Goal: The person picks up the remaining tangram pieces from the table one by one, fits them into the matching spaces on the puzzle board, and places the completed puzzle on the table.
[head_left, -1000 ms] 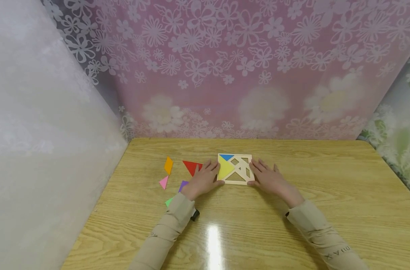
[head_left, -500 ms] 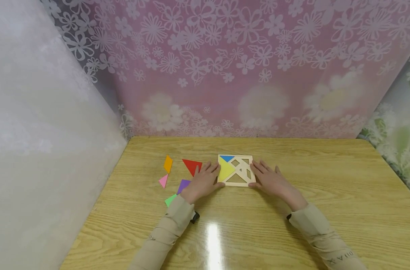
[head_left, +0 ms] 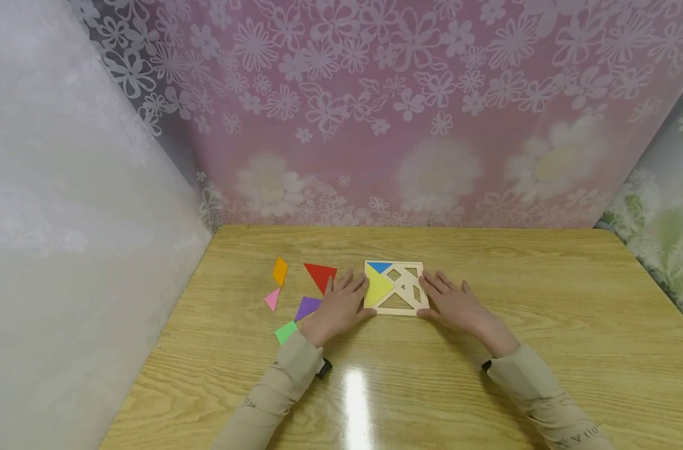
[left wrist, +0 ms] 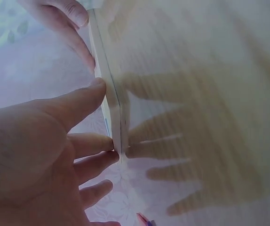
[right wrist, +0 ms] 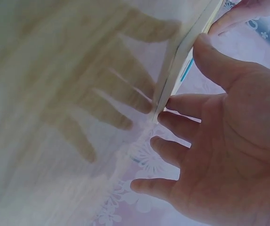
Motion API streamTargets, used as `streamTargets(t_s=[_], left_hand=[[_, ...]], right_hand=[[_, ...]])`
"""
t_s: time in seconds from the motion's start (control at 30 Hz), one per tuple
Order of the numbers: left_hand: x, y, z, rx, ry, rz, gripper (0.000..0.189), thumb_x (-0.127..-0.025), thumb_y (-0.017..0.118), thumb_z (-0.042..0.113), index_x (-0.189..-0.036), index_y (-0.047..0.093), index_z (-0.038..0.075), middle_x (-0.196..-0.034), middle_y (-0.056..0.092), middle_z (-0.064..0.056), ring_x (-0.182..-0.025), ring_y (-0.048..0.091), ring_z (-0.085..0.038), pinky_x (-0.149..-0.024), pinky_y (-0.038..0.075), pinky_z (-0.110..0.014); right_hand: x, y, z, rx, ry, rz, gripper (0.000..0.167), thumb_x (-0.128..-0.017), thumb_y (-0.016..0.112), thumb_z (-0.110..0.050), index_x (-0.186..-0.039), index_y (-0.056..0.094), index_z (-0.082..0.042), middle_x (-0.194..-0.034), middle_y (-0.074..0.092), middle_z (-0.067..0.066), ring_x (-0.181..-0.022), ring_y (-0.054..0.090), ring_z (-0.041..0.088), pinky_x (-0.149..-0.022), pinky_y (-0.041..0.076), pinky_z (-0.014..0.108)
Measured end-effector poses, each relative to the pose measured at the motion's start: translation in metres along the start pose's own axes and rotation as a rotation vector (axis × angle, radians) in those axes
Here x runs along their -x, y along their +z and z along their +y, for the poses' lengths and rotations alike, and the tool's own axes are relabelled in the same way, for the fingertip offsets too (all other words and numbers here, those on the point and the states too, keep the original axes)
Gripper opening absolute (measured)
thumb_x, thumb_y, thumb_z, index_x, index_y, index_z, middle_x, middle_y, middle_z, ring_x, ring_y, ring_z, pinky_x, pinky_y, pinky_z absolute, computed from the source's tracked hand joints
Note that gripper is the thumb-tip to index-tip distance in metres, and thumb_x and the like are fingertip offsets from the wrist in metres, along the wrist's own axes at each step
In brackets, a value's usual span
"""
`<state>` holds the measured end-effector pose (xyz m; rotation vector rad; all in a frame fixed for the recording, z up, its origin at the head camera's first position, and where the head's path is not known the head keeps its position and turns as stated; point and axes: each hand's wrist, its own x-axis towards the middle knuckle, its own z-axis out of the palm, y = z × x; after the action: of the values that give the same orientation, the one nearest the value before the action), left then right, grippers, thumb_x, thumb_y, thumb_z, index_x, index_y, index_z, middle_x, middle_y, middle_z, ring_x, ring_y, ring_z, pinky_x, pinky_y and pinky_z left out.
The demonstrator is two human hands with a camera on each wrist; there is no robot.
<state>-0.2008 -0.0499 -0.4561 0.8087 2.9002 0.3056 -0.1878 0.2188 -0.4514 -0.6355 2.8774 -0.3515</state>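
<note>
A wooden tangram tray [head_left: 398, 311] lies flat on the table between both hands. A yellow triangle [head_left: 378, 287] and a blue triangle [head_left: 379, 267] sit in its left side; the other recesses show bare wood colour. My left hand [head_left: 338, 306] touches the tray's left edge with thumb and fingertips, fingers extended. On the opposite edge my right hand [head_left: 456, 306] does likewise. In the left wrist view, thumb and two fingertips meet the tray's side wall [left wrist: 109, 84]. The right wrist view shows the same contact along the tray edge [right wrist: 182, 52].
Left of the tray lie a red triangle [head_left: 320, 275], a purple piece [head_left: 306, 307] partly under the left hand, a green piece [head_left: 286, 332], an orange parallelogram [head_left: 280, 271] and a pink triangle [head_left: 272, 299]. A flowered curtain [head_left: 341, 125] hangs behind the wooden table [head_left: 544, 281].
The tray has slid slightly toward the person and a little to the right, both hands moving with it. More of the purple and green pieces shows beside the left hand.
</note>
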Motion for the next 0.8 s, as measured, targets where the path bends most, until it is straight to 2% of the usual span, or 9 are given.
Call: streamTargets(t_s=[0.5,0.8], left_hand=[[0.009,-0.001,0.008,-0.091,0.009,-0.014,0.071,-0.1,0.058,0.05,-0.155,0.042,0.008,-0.161,0.037,-0.007,-0.153,0.022,-0.032,-0.119,0.02,-0.065],[0.018,-0.003,0.011,-0.098,0.045,-0.004,0.07,-0.1,0.058,0.049,-0.154,0.043,0.006,-0.161,0.038,-0.009,-0.153,0.024,-0.034,-0.118,0.021,-0.065]], right_hand=[[0.011,-0.001,-0.006,0.022,-0.005,0.019,0.074,-0.1,0.061,-0.041,-0.155,0.036,0.002,-0.161,0.031,0.022,-0.147,0.026,0.048,-0.104,0.021,0.082],[0.02,0.0,-0.01,0.025,-0.013,0.034,0.074,-0.099,0.063,-0.039,-0.154,0.037,0.003,-0.16,0.033,0.023,-0.146,0.028,0.049,-0.104,0.021,0.082]])
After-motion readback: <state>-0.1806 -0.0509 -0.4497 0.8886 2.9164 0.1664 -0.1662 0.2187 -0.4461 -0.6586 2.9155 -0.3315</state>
